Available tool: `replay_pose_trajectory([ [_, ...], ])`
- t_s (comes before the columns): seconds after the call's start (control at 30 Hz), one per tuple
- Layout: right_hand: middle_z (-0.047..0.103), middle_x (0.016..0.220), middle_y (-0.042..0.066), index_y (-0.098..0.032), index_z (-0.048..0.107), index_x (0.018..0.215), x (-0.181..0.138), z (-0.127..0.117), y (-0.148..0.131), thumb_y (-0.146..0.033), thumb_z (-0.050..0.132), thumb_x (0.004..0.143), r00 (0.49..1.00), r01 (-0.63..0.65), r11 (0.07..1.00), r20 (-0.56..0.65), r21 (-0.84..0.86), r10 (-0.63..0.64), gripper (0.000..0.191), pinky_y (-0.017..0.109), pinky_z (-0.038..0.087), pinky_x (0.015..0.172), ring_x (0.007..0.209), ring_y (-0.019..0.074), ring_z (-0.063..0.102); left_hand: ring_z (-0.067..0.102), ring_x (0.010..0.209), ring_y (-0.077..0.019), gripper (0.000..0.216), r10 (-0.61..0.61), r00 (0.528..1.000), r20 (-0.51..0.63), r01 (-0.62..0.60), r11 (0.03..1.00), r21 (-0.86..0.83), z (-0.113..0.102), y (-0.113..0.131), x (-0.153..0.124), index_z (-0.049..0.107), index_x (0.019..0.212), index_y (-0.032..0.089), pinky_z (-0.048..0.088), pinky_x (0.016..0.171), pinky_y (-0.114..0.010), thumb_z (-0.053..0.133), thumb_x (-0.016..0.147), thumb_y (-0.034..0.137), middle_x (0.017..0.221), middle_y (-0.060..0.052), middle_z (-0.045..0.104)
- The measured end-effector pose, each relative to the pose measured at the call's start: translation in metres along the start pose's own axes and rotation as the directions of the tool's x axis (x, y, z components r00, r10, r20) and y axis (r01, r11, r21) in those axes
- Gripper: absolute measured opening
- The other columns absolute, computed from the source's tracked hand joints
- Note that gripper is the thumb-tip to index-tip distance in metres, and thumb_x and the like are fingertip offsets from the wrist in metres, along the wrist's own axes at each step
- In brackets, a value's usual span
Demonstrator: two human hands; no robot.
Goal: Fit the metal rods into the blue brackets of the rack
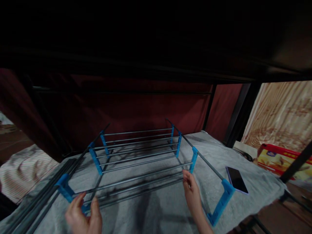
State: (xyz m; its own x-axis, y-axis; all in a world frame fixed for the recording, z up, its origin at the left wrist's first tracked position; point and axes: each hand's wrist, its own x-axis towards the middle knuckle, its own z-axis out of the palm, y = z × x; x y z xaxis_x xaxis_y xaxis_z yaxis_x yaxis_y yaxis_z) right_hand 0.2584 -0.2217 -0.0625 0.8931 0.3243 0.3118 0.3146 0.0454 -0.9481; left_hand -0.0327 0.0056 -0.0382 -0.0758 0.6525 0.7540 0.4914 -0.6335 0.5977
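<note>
A rack frame of grey metal rods (pixel 136 178) and blue plastic brackets lies on the grey cloth. My left hand (pixel 84 216) is at the rods' left ends, beside a blue bracket (pixel 65 188). Its thumb and fingers are apart, and it looks slightly blurred. At the right ends of the same rods, my right hand (pixel 192 190) has its fingers curled round a rod end, just below another blue bracket (pixel 194 159). The fingers hide the exact grip. Nearer me, a further blue bracket (pixel 221 202) hangs from the long right side rod (pixel 209 165) with no crossbars attached.
Loose dark rods (pixel 40 200) lie along the left edge. A phone (pixel 236 179) rests on the grey cloth (pixel 161 211) at right, with a red and yellow box (pixel 280 159) beyond. Black posts (pixel 243 113) and a low dark surface overhead (pixel 156 39) enclose the space.
</note>
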Motion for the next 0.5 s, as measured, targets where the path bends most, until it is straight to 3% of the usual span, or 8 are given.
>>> replay_pose_trajectory([
  [0.1,0.074,0.107,0.009,-0.024,0.072,0.102,0.001,0.002,-0.042,-0.044,0.060,0.084,0.990,-0.043,0.995,0.139,0.094,0.030,0.029,0.041,0.056,0.091,0.097,0.0240,0.069,0.053,0.125,-0.0361,0.040,0.090,0.995,0.037,-0.088,0.995,-0.050,0.012,0.031,0.011,0.057,0.123,0.017,0.043,0.107,-0.059,0.054,0.091,0.042,0.122,-0.016,0.058],
  [0.2,0.075,0.095,0.006,-0.024,0.073,0.097,0.031,0.010,-0.097,-0.044,0.060,0.085,0.988,0.034,0.991,0.145,0.131,-0.054,0.027,0.036,0.056,0.084,0.086,0.0208,0.067,0.051,0.127,-0.0325,0.035,0.141,0.989,0.055,-0.132,0.982,-0.135,0.028,0.066,0.034,0.056,0.124,0.020,0.044,0.107,-0.055,0.052,0.093,0.036,0.128,-0.015,0.056],
  [0.37,0.075,0.100,0.006,-0.021,0.072,0.095,0.145,0.044,-0.185,-0.029,0.048,0.085,0.938,0.312,0.950,0.148,0.033,-0.313,0.027,0.036,0.051,0.092,0.095,0.0201,0.066,0.056,0.122,-0.0270,0.027,0.324,0.933,0.158,-0.276,0.924,-0.263,0.080,0.122,0.089,0.058,0.120,0.022,0.046,0.107,-0.048,0.048,0.095,0.026,0.122,-0.011,0.060],
  [0.5,0.075,0.105,0.006,-0.019,0.072,0.107,0.236,0.069,-0.218,-0.023,0.048,0.085,0.883,0.384,0.906,0.356,-0.176,-0.305,0.032,0.033,0.050,0.090,0.098,0.0190,0.067,0.058,0.121,-0.0259,0.027,0.470,0.794,0.385,-0.360,0.874,-0.326,0.130,0.139,0.128,0.062,0.116,0.022,0.049,0.106,-0.046,0.046,0.094,0.020,0.123,-0.011,0.061],
])
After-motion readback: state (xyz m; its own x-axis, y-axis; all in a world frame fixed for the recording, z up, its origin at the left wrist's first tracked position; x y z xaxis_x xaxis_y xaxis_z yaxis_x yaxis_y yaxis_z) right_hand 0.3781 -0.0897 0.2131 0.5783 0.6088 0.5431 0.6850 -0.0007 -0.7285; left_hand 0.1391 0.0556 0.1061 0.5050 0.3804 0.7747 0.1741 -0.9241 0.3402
